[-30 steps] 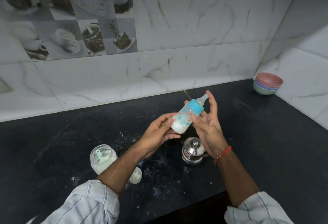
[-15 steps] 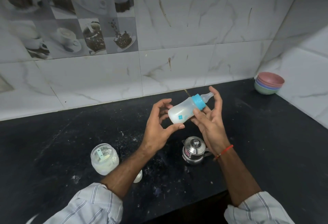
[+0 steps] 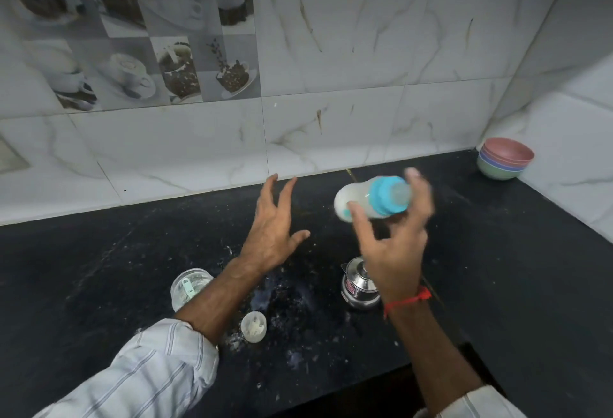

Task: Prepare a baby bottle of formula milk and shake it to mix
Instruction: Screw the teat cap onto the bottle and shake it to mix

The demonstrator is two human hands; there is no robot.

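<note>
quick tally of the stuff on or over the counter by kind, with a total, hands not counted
baby bottle: 1
clear jar: 1
small white cap: 1
steel pot: 1
stacked bowls: 4, as far as the rims show
total: 8

dim, even light | right hand [image 3: 394, 242] motion-blurred | edges bowed
</note>
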